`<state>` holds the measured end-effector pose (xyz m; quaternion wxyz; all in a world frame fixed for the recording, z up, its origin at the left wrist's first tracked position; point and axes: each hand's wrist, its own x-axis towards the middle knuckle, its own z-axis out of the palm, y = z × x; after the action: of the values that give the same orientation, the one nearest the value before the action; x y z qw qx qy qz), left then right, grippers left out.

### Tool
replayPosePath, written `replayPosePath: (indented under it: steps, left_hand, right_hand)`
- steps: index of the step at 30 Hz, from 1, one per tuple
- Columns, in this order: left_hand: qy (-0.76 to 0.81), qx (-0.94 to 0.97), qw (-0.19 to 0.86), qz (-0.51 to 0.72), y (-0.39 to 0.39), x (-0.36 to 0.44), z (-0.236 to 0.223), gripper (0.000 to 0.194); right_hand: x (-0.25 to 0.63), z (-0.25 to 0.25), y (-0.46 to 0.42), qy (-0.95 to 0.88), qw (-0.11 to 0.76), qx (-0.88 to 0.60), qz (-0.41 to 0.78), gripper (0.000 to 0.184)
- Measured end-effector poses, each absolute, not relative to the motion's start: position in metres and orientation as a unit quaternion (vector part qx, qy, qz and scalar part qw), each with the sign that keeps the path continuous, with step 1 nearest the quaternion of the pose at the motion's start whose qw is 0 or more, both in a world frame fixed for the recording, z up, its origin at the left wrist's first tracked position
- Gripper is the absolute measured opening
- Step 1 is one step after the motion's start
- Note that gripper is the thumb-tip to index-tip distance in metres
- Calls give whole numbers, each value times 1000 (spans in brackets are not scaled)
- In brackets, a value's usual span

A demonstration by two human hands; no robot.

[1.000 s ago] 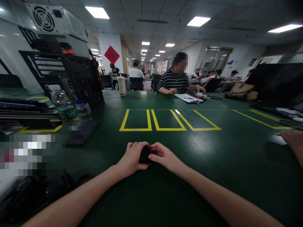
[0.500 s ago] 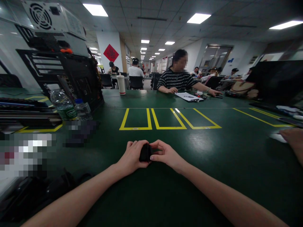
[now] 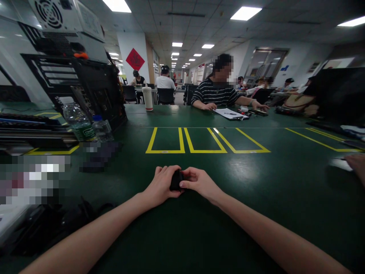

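- Centrally, in the head view, a small black object (image 3: 176,181) is found between the two hands, close above the green tabletop (image 3: 182,239); its exact type and any contact with the surface cannot be determined.
- Left hand (image 3: 161,184): clamped around the object's left side, fingers over the top, thumb at the near edge.
- Right hand (image 3: 201,183): thumb and fingers closed on the object's right edge.
- Beyond the hands: three yellow tape outlines (image 3: 165,152) side by side on the tabletop.
- Left side: a green-labelled clear bottle (image 3: 82,127) just beside a blue-capped bottle (image 3: 103,131), both upright before a black computer case (image 3: 98,91).
- Far side: an upright white tumbler (image 3: 148,99); to its right, a person in a striped shirt (image 3: 218,94) seated behind a clipboard (image 3: 231,114).
- Right edge: another person's hand (image 3: 357,164) at a white item (image 3: 340,164), blurred.
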<state>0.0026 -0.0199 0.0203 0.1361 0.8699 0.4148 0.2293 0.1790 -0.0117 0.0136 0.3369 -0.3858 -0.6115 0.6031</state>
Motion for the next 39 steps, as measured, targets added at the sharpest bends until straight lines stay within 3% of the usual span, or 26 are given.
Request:
replayPosePath:
  steps: [25,39]
  left_hand:
    - [407,874,141,224,-20,2,20,52]
    - [403,876,137,226,-21,2,23,49]
  right_hand:
    - [177,10,-24,-655,371,-358,552,18]
    - [181,10,-21,-668,326,-325,584,24]
